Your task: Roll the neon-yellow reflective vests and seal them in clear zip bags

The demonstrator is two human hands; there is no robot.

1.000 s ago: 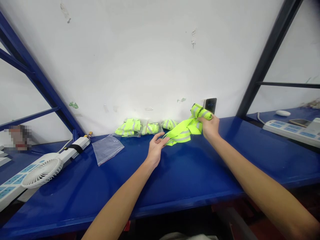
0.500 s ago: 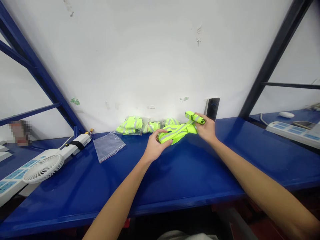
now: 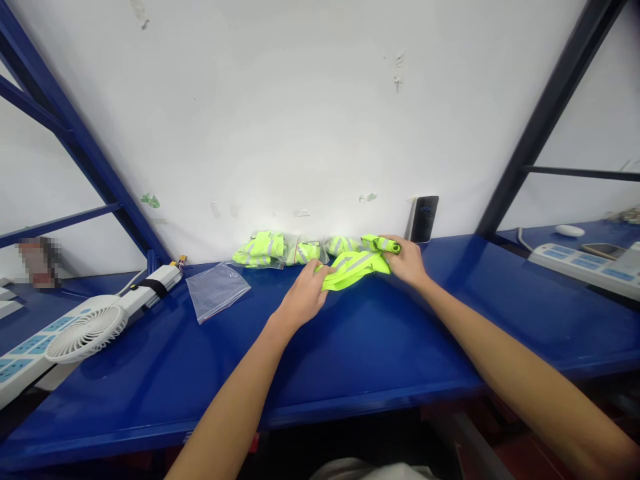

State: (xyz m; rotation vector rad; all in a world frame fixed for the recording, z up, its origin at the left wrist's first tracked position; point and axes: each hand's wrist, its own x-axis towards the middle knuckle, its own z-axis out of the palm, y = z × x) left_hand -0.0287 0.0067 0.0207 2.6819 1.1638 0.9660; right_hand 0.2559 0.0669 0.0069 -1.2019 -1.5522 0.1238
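Note:
A bright yellow-green reflective strap bundle [image 3: 353, 268] with silver stripes spans the space between my hands, just above the blue table. My left hand [image 3: 306, 293] is closed on its left end, fingers over the top. At the other end my right hand [image 3: 406, 260] grips the folded, rolled-up part, whose dark-centred end shows by the thumb. Behind the bundle, several clear bags of similar yellow-green material [image 3: 263, 248] lie along the wall. An unfilled clear zip bag [image 3: 217, 291] lies flat to the left of my left hand.
A phone [image 3: 424, 219] leans on the wall at the back right. On the left of the blue table [image 3: 390, 360] are a small white fan [image 3: 87, 333] and a power strip [image 3: 30, 350]. Another power strip [image 3: 590, 263] sits at the right, beyond the dark frame post [image 3: 540, 113].
My left hand has turned over, from thumb and fingers spread around the strap to closed on its end. My right hand has shifted slightly left and down with the rolled part.

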